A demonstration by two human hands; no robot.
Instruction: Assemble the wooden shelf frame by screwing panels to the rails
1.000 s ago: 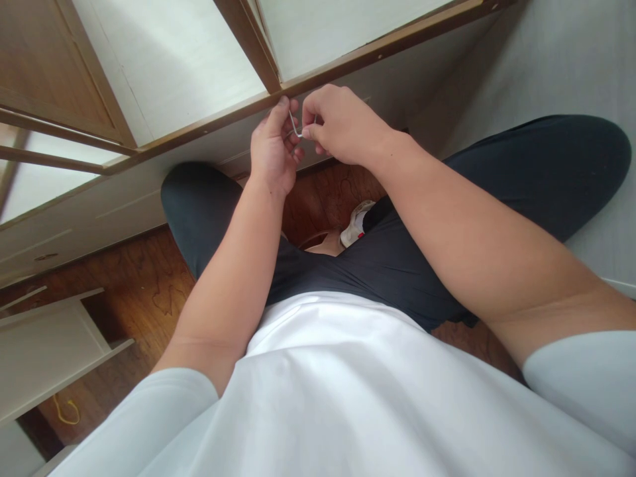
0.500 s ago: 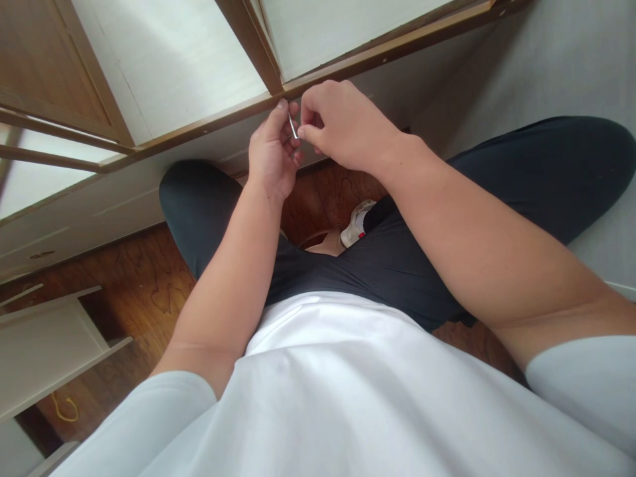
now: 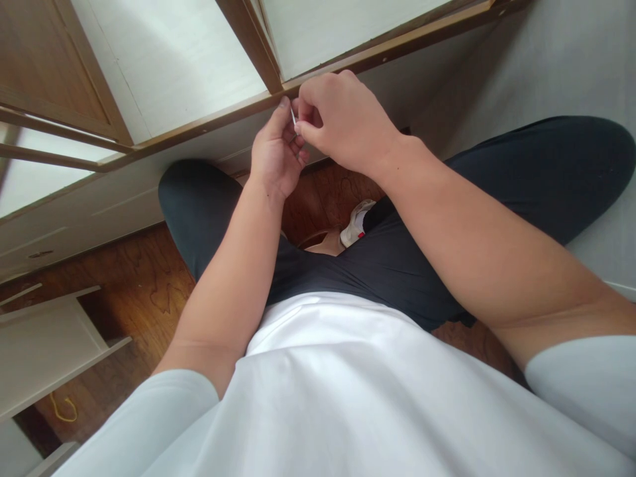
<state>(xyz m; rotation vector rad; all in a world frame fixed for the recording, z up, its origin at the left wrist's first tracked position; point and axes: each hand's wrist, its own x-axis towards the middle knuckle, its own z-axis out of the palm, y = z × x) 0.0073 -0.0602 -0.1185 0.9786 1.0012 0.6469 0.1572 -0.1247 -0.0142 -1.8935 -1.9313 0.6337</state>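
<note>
Presently, both hands are raised together in front of the wooden rail point(image 3: 213, 123) of a cabinet, just below the point where an upright post point(image 3: 251, 43) joins it. A thin metal rod point(image 3: 293, 118) is between the hands, close beneath the rail; only a short bright length of it shows. The right hand point(image 3: 342, 119) has thumb and fingers pinched together on the lower visible end of the rod. The left hand point(image 3: 273, 149) is palm up, fingers curled, its thumb tip beside the upper end of the rod and next to the rail; whether it grips the rod cannot be determined, as the fingers overlap there. White panels point(image 3: 169, 59) lie beyond the rail. The person sits with knees apart, in dark trousers point(image 3: 199, 205) and a white shirt point(image 3: 322, 384). A light-coloured shoe point(image 3: 352, 225) is visible over the brown floor point(image 3: 144, 278). At lower left, a loop of yellow cord point(image 3: 64, 417) lies beside a pale board point(image 3: 44, 351).
</note>
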